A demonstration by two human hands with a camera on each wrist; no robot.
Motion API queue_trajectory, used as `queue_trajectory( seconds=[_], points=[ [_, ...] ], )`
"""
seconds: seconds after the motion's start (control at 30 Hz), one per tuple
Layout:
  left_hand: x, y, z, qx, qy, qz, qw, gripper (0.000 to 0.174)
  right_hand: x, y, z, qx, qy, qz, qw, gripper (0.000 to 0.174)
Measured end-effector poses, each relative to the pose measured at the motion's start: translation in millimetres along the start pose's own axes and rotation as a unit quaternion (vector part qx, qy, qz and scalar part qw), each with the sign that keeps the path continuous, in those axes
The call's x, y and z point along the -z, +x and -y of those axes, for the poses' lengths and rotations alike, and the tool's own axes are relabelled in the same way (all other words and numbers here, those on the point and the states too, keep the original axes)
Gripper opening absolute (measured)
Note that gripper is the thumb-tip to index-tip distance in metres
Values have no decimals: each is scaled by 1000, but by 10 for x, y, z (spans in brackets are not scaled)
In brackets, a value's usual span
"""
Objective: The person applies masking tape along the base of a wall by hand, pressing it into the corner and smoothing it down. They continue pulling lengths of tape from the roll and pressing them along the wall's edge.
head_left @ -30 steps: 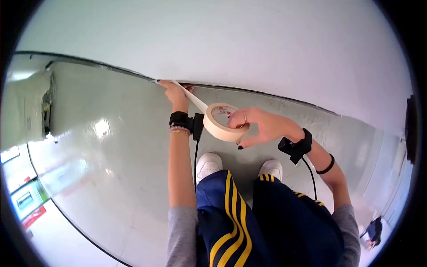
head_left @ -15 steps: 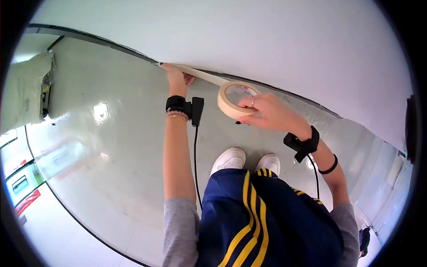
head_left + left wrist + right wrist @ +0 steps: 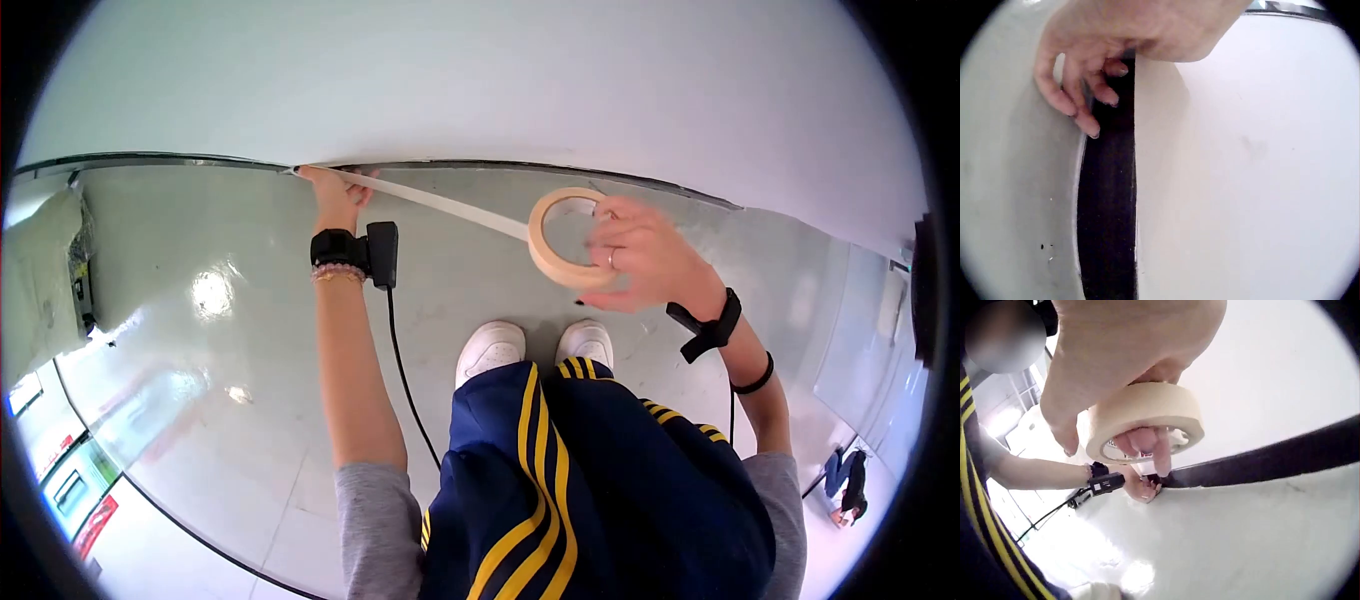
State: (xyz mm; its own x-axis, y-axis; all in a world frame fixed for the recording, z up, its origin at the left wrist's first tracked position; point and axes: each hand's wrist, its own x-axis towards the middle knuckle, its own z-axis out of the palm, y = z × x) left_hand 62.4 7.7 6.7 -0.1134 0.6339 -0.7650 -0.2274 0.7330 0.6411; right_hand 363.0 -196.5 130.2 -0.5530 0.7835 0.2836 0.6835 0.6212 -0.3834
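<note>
A roll of cream masking tape [image 3: 562,270] hangs in front of my right hand [image 3: 650,255], which grips its ring with fingers through the core and the thumb outside. The right wrist view shows the fingertips inside the roll [image 3: 1147,403]. From the roll, a straight strip of tape [image 3: 440,203] stretches left to my left hand [image 3: 336,195]. That hand is at the foot of the white wall, its thumb pressing at the strip's end. Its other fingers [image 3: 1088,119] hang loosely beside the dark baseboard [image 3: 1110,206]. The thumb is hidden in the left wrist view.
The white wall [image 3: 480,80] rises directly ahead, with a dark baseboard along the shiny grey floor [image 3: 250,330]. My white shoes [image 3: 492,348] stand close behind the tape. A covered object [image 3: 45,270] is at the far left; another person [image 3: 848,487] is at the lower right.
My right hand has moved right with the roll, and the strip between the hands has grown longer. The left hand keeps its place at the wall's foot while the head view shifts.
</note>
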Motion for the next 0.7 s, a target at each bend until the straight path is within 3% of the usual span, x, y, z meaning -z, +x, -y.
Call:
queue_trajectory(
  seconds=[0.07, 0.2, 0.27, 0.37, 0.6, 0.67, 0.7],
  points=[
    [-35, -1, -20, -4, 5, -27, 1000, 75, 88, -76, 95, -103, 76, 147, 981, 34],
    [-17, 16, -39, -17, 22, -38, 999, 73, 63, -178, 174, -137, 81, 141, 977, 40],
    [-59, -15, -77, 29, 17, -43, 999, 71, 103, -172, 239, -235, -18, 194, 952, 48],
    [8, 118, -10, 11, 33, -42, 999, 73, 149, -231, 250, -294, -31, 160, 942, 54],
    [-14, 134, 20, 6, 31, -42, 999, 75, 327, -370, 183, -327, -90, 163, 926, 50],
    [20, 206, 49, 0, -3, -48, 999, 75, 394, -531, 144, -224, -81, 101, 966, 41],
    [-28, 113, 23, 1, -5, -53, 999, 75, 420, -610, 142, -227, -88, 108, 964, 41]
  ],
)
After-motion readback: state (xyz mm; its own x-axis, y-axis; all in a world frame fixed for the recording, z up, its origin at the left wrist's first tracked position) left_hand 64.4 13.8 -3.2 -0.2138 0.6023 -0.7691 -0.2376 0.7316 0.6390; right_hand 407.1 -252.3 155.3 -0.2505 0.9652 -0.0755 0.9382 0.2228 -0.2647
